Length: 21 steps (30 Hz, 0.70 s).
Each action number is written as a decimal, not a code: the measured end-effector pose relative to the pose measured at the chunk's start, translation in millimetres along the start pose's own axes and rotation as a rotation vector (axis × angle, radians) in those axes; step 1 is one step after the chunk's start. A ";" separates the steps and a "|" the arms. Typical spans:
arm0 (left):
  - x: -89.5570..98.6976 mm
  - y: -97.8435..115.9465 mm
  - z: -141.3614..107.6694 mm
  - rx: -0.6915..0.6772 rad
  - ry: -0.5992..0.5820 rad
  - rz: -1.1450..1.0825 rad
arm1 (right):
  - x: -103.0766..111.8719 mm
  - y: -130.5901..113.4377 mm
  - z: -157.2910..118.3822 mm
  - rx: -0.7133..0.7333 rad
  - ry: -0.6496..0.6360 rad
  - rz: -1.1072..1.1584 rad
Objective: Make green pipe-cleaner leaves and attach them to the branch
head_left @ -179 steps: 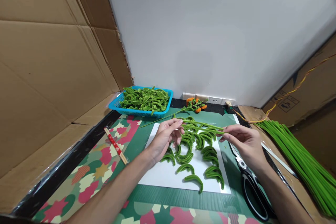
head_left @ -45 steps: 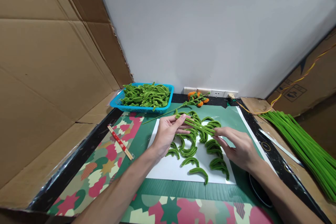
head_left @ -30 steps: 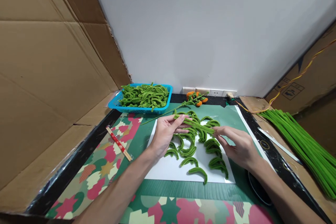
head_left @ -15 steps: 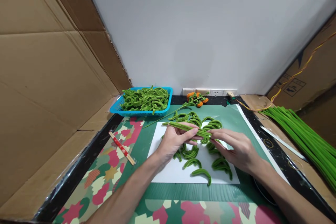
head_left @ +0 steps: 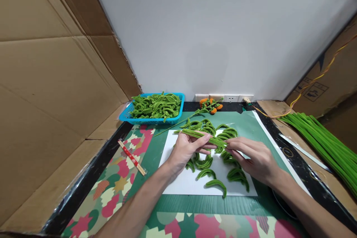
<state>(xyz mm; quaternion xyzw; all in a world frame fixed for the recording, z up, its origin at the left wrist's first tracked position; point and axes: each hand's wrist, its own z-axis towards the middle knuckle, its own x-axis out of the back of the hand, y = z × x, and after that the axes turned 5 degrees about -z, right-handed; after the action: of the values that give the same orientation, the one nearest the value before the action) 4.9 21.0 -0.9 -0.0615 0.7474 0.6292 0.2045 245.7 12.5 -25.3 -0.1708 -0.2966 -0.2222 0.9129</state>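
A small bundle of fuzzy green pipe cleaners [head_left: 205,137] lies across my left hand [head_left: 189,148], with the thumb pressed down on it. My right hand [head_left: 252,156] pinches the bundle's right end between thumb and fingertips. Under both hands is a white sheet of paper [head_left: 180,186]. Curved green pipe-cleaner pieces [head_left: 216,185] are spread over the sheet, several of them in small groups. Part of these pieces is hidden behind my hands.
A blue basket [head_left: 150,121] heaped with bent green pieces stands back left. An orange flower stem [head_left: 208,108] lies behind the paper. Wrapped chopsticks [head_left: 132,157] are at left. Long green pipe cleaners [head_left: 323,147] and a pale flat strip [head_left: 304,152] lie at right.
My right hand has shifted slightly to the right along the end of the bundle. My left hand keeps its hold. The whole view has moved a little.
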 end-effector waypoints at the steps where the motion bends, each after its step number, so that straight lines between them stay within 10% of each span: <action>1: 0.7 -0.5 0.2 -0.001 -0.002 0.001 | -0.2 -0.2 -0.2 -0.001 -0.003 -0.007; 21: 0.2 -1.5 2.0 -0.036 -0.011 0.046 | 0.1 -3.2 -1.3 -0.023 0.020 0.013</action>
<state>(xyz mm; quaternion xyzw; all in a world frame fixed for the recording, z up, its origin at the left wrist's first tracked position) 5.7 22.7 -2.6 -0.0446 0.7359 0.6474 0.1931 244.8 9.2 -25.6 -0.1809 -0.2838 -0.2214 0.9153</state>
